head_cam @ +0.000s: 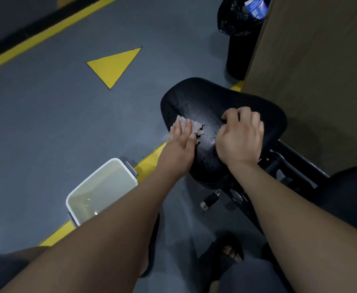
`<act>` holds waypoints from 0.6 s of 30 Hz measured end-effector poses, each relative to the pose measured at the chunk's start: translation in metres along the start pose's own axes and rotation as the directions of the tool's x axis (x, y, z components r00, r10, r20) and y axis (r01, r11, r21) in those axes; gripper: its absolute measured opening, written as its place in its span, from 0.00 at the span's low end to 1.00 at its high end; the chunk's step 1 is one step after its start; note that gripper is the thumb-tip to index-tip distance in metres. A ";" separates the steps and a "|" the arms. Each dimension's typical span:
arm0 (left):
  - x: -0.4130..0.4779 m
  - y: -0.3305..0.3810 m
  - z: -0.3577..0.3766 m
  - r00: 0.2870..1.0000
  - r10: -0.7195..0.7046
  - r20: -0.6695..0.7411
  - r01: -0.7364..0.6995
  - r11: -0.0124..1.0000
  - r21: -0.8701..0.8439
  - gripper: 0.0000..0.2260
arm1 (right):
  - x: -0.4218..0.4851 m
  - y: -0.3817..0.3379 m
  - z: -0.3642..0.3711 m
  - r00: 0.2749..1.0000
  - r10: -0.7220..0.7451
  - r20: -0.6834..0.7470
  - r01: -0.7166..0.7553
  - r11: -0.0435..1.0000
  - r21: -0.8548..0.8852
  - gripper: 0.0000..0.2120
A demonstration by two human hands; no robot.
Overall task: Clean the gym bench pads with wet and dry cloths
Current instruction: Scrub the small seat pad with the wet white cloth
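A black padded bench seat (203, 98) sits in the middle right of the head view, its surface glistening with wet streaks. My left hand (181, 140) lies flat with straight fingers on a small greyish cloth (197, 127), pressing it onto the pad's left side. My right hand (241, 136) rests on the pad just to the right, fingers curled under with the knuckles up; nothing shows inside it. A second black pad (350, 193) shows at the right edge.
A white bucket (118, 163) holding clear water stands on the grey floor to my lower left, across a yellow line. A black bin (241, 34) with a bag stands behind the bench beside a brown wall panel (312, 60). The bench frame (289, 163) runs right.
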State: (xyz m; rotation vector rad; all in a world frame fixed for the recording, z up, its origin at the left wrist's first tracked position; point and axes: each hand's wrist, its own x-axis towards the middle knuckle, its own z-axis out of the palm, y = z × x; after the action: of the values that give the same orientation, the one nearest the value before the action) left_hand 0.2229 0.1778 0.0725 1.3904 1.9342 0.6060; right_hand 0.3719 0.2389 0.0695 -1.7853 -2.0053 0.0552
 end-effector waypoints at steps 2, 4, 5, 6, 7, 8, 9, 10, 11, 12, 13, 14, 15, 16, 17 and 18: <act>0.020 -0.002 -0.003 0.999 -0.012 -0.040 0.012 1.000 -0.003 0.23 | 0.000 -0.001 0.003 1.000 0.003 -0.019 -0.003 1.000 0.002 0.13; 0.039 -0.004 -0.006 0.998 -0.025 -0.063 0.026 1.000 0.007 0.23 | 0.001 -0.001 0.006 0.999 0.006 -0.041 -0.006 1.000 0.001 0.13; 0.050 -0.005 -0.009 0.997 -0.036 -0.065 0.037 0.999 0.016 0.23 | 0.001 -0.001 0.007 0.999 0.006 -0.049 -0.006 1.000 0.002 0.13; 0.061 -0.006 -0.014 0.997 -0.046 -0.064 0.047 0.999 0.025 0.24 | 0.001 -0.001 0.009 0.998 0.005 -0.055 -0.005 1.000 0.005 0.13; 0.072 -0.005 -0.019 0.997 -0.054 -0.062 0.056 0.998 0.031 0.24 | 0.001 -0.001 0.009 0.998 0.004 -0.061 -0.004 1.000 0.009 0.13; 0.081 -0.005 -0.024 0.996 -0.059 -0.062 0.061 0.998 0.034 0.24 | 0.001 -0.001 0.010 0.998 0.003 -0.069 -0.003 1.000 0.011 0.13; 0.088 -0.004 -0.028 0.996 -0.062 -0.065 0.064 0.997 0.034 0.24 | 0.001 -0.001 0.010 0.997 0.003 -0.077 -0.002 1.000 0.009 0.13; 0.092 -0.003 -0.030 0.995 -0.065 -0.070 0.067 0.997 0.032 0.23 | 0.001 -0.001 0.010 0.997 0.002 -0.081 -0.002 1.000 0.002 0.13; 0.091 -0.002 -0.031 0.995 -0.069 -0.074 0.071 0.997 0.030 0.23 | 0.001 -0.001 0.010 0.997 0.001 -0.081 -0.001 1.000 -0.002 0.12; 0.086 0.000 -0.031 0.994 -0.073 -0.076 0.076 0.997 0.027 0.23 | 0.001 -0.002 0.010 0.997 0.001 -0.080 -0.002 1.000 -0.004 0.12; 0.078 0.000 -0.028 0.994 -0.075 -0.073 0.077 0.997 0.028 0.23 | 0.001 -0.002 0.010 0.997 0.002 -0.078 -0.003 1.000 -0.006 0.12; 0.066 0.000 -0.025 0.995 -0.069 -0.066 0.071 0.997 0.029 0.24 | 0.001 -0.003 0.009 0.997 0.004 -0.076 -0.004 1.000 -0.009 0.12; 0.053 0.000 -0.020 0.997 -0.053 -0.057 0.055 0.998 0.026 0.24 | 0.001 -0.003 0.009 0.997 0.004 -0.073 -0.005 1.000 -0.011 0.12; 0.038 -0.002 -0.015 0.998 -0.030 -0.050 0.031 0.999 0.021 0.24 | 0.000 -0.003 0.008 0.997 0.005 -0.072 -0.006 1.000 -0.011 0.12; 0.023 -0.002 -0.011 0.999 -0.012 -0.042 0.012 1.000 0.012 0.24 | 0.000 -0.003 0.008 0.997 0.006 -0.073 -0.006 1.000 -0.008 0.12; 0.011 -0.003 -0.007 1.000 -0.010 -0.029 0.010 1.000 0.001 0.24 | 0.000 -0.003 0.007 0.997 0.006 -0.073 -0.006 1.000 -0.005 0.12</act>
State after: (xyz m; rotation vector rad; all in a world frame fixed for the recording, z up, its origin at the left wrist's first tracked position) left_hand 0.2133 0.1870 0.0728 1.3783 1.9635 0.6236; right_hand 0.3667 0.2407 0.0639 -1.7707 -1.9510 -0.0133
